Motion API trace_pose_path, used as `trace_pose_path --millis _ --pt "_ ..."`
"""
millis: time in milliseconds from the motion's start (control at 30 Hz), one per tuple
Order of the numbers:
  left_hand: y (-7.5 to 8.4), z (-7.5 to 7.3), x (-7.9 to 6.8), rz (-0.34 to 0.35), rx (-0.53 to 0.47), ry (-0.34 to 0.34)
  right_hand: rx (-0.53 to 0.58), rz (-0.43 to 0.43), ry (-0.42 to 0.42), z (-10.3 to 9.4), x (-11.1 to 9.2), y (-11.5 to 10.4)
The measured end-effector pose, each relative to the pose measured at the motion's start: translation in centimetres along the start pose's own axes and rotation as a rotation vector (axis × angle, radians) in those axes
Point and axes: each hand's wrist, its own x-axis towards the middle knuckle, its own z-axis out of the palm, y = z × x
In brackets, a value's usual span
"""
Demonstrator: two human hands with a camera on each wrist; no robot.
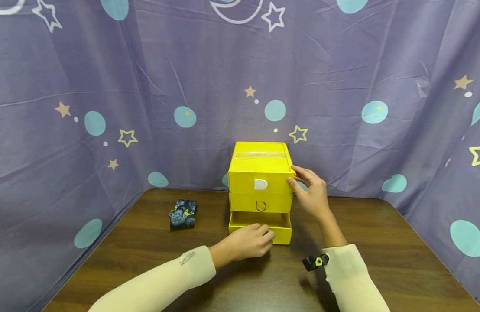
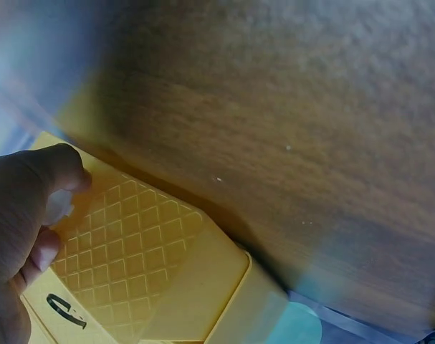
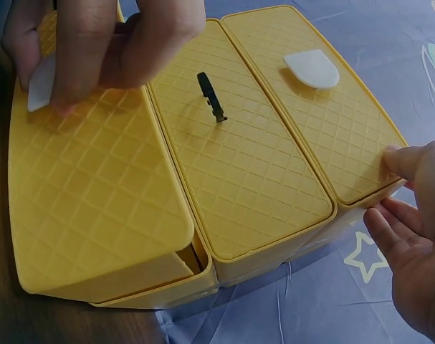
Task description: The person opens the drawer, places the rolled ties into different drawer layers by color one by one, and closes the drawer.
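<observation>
A small yellow drawer cabinet [image 1: 259, 164] with three drawers stands toward the back of the table. Its bottom drawer [image 1: 283, 236] is pulled partly out, and the inside shows in the head view. My left hand [image 1: 249, 240] pinches the white pull tab [image 3: 41, 86] on that drawer's front. At the cabinet's upper right corner, my right hand [image 1: 312, 193] grips the edge, thumb on the front and fingers along the side. The middle drawer [image 3: 238, 172] has a black loop handle [image 3: 211, 97], and the top drawer carries a white tab [image 3: 312, 69]; both are closed.
A folded dark blue patterned cloth [image 1: 183, 213] lies on the wooden table [image 1: 154, 260] left of the cabinet. Behind the table hangs a purple curtain [image 1: 209, 78] with stars and dots. A small black device [image 1: 315, 262] sits at the right wrist.
</observation>
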Motion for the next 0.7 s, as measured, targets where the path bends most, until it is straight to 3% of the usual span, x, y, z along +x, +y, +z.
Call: trace_pose_path --millis 267,700 --pt "0.2 -0.3 -0.1 0.006 0.003 0.057 -0.019 0.005 -0.002 0.0 0.1 -0.1" --pt "0.7 -1.2 -0.5 0.015 -0.003 0.083 -0.011 -0.003 0.001 0.0 0.1 0.0"
